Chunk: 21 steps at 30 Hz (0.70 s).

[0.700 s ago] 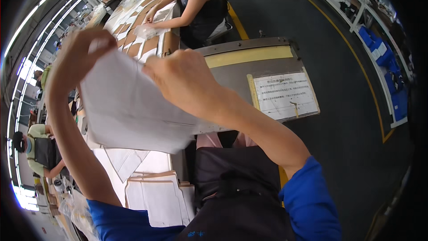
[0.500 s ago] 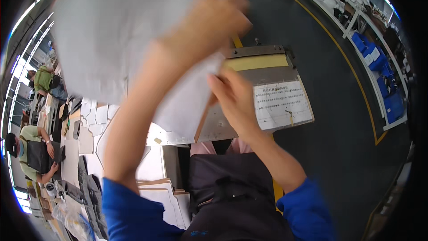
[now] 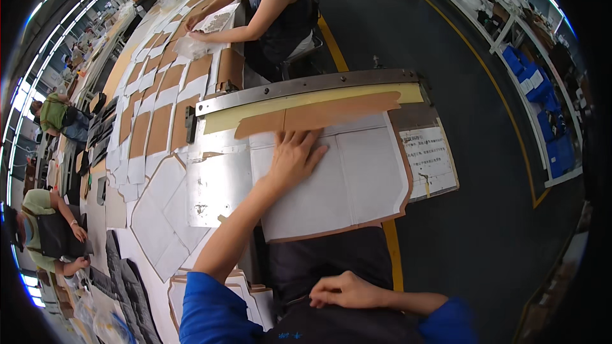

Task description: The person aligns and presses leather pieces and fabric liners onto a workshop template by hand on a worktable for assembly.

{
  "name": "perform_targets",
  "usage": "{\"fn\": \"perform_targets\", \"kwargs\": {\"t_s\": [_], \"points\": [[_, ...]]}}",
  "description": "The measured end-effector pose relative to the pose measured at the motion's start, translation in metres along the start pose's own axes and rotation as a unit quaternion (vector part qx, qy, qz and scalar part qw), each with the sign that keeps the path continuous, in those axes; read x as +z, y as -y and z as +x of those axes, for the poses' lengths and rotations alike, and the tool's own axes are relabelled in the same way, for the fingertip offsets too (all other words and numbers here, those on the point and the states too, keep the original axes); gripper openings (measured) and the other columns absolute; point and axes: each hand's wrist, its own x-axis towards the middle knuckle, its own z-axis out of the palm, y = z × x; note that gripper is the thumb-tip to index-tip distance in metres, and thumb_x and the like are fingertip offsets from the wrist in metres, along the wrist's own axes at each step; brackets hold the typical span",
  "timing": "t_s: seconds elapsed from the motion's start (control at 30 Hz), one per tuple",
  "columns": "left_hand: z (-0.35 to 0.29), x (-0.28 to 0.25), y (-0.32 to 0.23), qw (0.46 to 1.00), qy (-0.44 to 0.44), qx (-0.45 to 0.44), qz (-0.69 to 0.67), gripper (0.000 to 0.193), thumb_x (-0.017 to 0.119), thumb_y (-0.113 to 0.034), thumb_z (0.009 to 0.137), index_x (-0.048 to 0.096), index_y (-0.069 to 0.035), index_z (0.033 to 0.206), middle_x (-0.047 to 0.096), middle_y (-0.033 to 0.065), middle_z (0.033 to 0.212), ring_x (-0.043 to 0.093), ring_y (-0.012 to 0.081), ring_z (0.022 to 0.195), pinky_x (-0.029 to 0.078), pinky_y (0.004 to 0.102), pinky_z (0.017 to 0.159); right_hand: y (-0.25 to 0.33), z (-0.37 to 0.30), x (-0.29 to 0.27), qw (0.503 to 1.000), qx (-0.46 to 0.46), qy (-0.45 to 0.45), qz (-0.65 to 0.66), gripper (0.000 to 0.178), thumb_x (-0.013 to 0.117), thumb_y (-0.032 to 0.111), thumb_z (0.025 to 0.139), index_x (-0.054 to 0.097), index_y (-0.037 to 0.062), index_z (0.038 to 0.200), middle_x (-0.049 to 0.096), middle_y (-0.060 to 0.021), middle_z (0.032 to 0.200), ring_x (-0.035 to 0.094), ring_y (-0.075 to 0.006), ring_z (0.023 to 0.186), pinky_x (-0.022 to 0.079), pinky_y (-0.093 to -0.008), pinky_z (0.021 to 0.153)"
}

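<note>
A large white-backed panel with brown edges (image 3: pixel 376 172) lies flat on a metal work plate (image 3: pixel 217 172). Along its far side a brown strip (image 3: pixel 331 111) shows, lying against the yellow band of the plate. My left hand (image 3: pixel 294 158) rests palm down on the panel, fingers spread, their tips close to the brown strip. Above the dark apron (image 3: pixel 331 255), my right hand (image 3: pixel 347 290) is drawn back near my body. Its fingers curl in, with nothing visible in them.
A metal bar (image 3: pixel 306 88) spans the plate's far edge. A printed sheet (image 3: pixel 427 159) lies at its right. Brown and white pieces (image 3: pixel 162 92) cover the left table, and stacked panels (image 3: pixel 248 293) stand near my left arm. A co-worker (image 3: pixel 277 9) sits beyond; shelves with blue bins (image 3: pixel 558 146) are right.
The panel, lifted and blurred in both hands before, now lies on the plate. My left hand has come down flat onto it; my right hand has let go and moved back toward my body.
</note>
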Motion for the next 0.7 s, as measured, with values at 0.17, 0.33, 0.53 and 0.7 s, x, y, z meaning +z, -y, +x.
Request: {"fn": "perform_targets", "kwargs": {"t_s": [0.17, 0.33, 0.53, 0.7], "points": [[-0.037, -0.020, -0.022, 0.996, 0.074, 0.033, -0.046, 0.060, 0.068, -0.037, 0.097, 0.058, -0.005, 0.147, 0.051, 0.0193, 0.153, 0.039, 0.0371, 0.149, 0.023, 0.0579, 0.122, 0.105, 0.046, -0.084, 0.747, -0.391, -0.288, -0.454, 0.020, 0.075, 0.011, 0.090, 0.070, 0.0030, 0.108, 0.073, -0.0117, 0.091, 0.072, -0.0343, 0.081, 0.057, -0.0449, 0.075], [-0.063, -0.048, -0.042, 0.992, 0.100, 0.031, -0.066, 0.068, 0.076, -0.039, 0.092, 0.056, -0.009, 0.150, 0.047, 0.0166, 0.160, 0.037, 0.0362, 0.152, 0.022, 0.0618, 0.124, 0.074, 0.127, -0.190, 0.617, -0.286, -0.341, -0.650, 0.045, 0.080, 0.023, 0.088, 0.068, 0.0021, 0.126, 0.057, -0.0165, 0.141, 0.052, -0.0344, 0.131, 0.045, -0.0491, 0.104], [-0.060, -0.070, -0.015, 0.976, 0.152, 0.035, -0.153, 0.057, 0.079, -0.031, 0.091, 0.063, -0.009, 0.141, 0.054, 0.0157, 0.154, 0.044, 0.0352, 0.148, 0.028, 0.0568, 0.124, 0.081, 0.132, -0.203, 0.616, -0.235, -0.357, -0.662, 0.056, 0.077, 0.039, 0.092, 0.068, 0.0020, 0.133, 0.052, -0.0186, 0.149, 0.048, -0.0369, 0.137, 0.039, -0.0504, 0.110], [0.000, -0.031, 0.039, 0.999, 0.002, -0.047, 0.010, 0.049, 0.068, -0.029, 0.101, 0.061, -0.006, 0.143, 0.049, 0.0226, 0.157, 0.040, 0.0385, 0.151, 0.028, 0.0573, 0.123, 0.078, 0.138, -0.216, 0.623, -0.215, -0.354, -0.663, 0.064, 0.069, 0.048, 0.097, 0.061, 0.0052, 0.145, 0.044, -0.0242, 0.159, 0.033, -0.0443, 0.152, 0.025, -0.0633, 0.120]]}}
